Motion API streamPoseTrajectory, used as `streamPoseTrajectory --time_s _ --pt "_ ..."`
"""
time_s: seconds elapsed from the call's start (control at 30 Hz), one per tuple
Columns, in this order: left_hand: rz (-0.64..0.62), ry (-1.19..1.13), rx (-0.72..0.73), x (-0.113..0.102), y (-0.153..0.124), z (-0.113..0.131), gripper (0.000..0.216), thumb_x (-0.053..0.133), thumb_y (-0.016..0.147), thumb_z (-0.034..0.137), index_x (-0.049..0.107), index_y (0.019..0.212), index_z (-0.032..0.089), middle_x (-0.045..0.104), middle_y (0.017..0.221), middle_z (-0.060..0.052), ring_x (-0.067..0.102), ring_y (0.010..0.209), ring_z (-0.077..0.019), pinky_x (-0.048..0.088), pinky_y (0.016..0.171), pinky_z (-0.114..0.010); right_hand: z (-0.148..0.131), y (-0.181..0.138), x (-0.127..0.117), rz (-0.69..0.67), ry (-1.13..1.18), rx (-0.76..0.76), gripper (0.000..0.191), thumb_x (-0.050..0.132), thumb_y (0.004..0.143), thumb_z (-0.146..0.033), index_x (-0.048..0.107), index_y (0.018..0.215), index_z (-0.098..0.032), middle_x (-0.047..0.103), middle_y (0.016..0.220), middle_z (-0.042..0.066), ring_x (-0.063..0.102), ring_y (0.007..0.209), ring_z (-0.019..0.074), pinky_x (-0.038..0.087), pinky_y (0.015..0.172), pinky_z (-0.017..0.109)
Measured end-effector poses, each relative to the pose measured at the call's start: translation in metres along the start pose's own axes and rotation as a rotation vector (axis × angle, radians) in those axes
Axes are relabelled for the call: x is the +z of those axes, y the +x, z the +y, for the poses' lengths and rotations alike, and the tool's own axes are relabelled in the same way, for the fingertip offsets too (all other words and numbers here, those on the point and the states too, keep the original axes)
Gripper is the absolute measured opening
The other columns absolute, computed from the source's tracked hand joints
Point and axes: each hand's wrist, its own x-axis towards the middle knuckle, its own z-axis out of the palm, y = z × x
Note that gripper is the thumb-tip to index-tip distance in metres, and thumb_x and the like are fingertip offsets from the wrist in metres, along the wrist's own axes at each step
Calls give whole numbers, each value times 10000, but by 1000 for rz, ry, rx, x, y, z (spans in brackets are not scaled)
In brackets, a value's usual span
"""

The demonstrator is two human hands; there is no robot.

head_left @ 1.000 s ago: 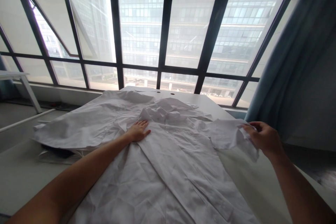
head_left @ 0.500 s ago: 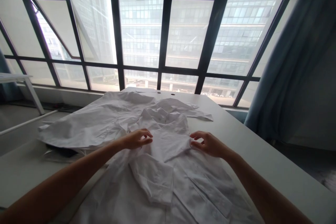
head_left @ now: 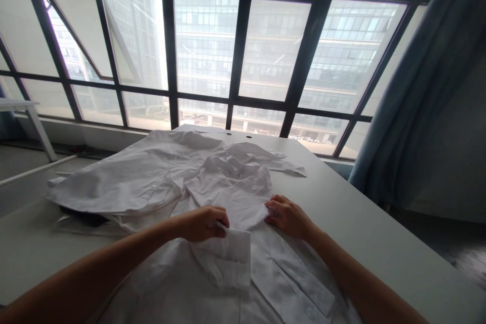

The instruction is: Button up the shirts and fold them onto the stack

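One white shirt (head_left: 129,182) lies spread over the far part of the desk (head_left: 341,212), its collar end close to the far edge. On the left, its loose body reaches the desk's left edge, and a dark object (head_left: 81,216) pokes out beneath it. On the right, a broad strip of white desk top runs between the shirt and the right edge, with open room there for the arms.

There are two hands, both on the shirt. The left hand (head_left: 203,224) sits at the top of one folded cuff (head_left: 231,255), its fingers (head_left: 222,217) curled over and holding that cuff. The right hand (head_left: 288,217) lies just beside the folded cloth, its fingers (head_left: 273,211) close together against the edge; whether they pinch it, I cannot tell. Behind the desk stands a large window (head_left: 205,40), with a blue curtain (head_left: 398,111) on the right.
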Motion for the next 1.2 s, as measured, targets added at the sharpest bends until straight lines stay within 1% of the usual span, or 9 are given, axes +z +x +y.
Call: streamPoseTrajectory --time_s 0.17,0.3,0.5,0.67,0.83,0.97,1.03,1.1,1.2 --pt "95 -428 -82 -19 -8 5 387 634 840 531 535 884 159 532 735 26 470 650 -104 376 585 -209 -1 6 7 72 -164 45 235 528 804 -76 683 930 -200 665 945 57 591 924 195 459 822 280" --pt "96 -691 -35 -41 -20 10 418 768 745 478 543 863 146 582 760 10 530 700 -114 421 644 -213 14 6 1 171 -268 201 274 486 777 -26 672 903 -183 655 948 63 587 912 198 431 792 280" --pt "-162 -512 -12 -67 -36 13 440 733 783 479 665 1036 125 697 827 -57 615 767 -167 480 746 -247 47 -4 -3 231 -255 467 170 530 811 -103 645 910 -179 636 972 56 591 890 185 388 685 263" --pt "-254 -333 42 -66 -36 17 361 684 826 486 706 897 133 704 888 -101 635 838 -190 496 814 -271 48 -6 0 137 -161 478 106 535 857 -192 619 921 -193 626 987 39 579 817 161 343 633 251" --pt "119 -339 214 -72 -34 18 452 608 869 536 609 644 144 666 967 -136 636 928 -222 494 881 -336 42 -4 -1 140 -157 503 84 537 801 -130 554 857 -191 624 922 29 550 758 153 294 603 239" --pt "451 -523 288 -85 -40 17 344 816 720 295 544 570 147 656 1174 -80 602 1161 -281 516 866 -320 41 -3 -1 143 -135 563 31 517 824 -186 519 854 -193 619 825 35 520 678 154 258 574 244" --pt "332 -671 349 -88 -44 25 316 835 691 267 567 561 161 712 1076 -49 634 1133 -296 538 833 -327 41 -3 -1 133 -117 592 12 508 826 -197 511 837 -198 612 775 30 504 647 152 250 568 245" --pt "3 -728 346 -84 -48 39 236 774 770 320 651 618 188 749 993 -69 661 1093 -308 541 859 -372 41 -3 0 121 -108 604 58 503 794 -151 506 824 -201 611 758 26 499 641 149 251 569 244" --pt "-409 -650 176 -70 -48 57 210 619 902 355 735 965 192 738 1065 -141 677 1069 -288 518 919 -409 46 -5 2 116 -97 594 135 494 753 -96 511 837 -199 618 779 31 509 661 152 266 574 243"
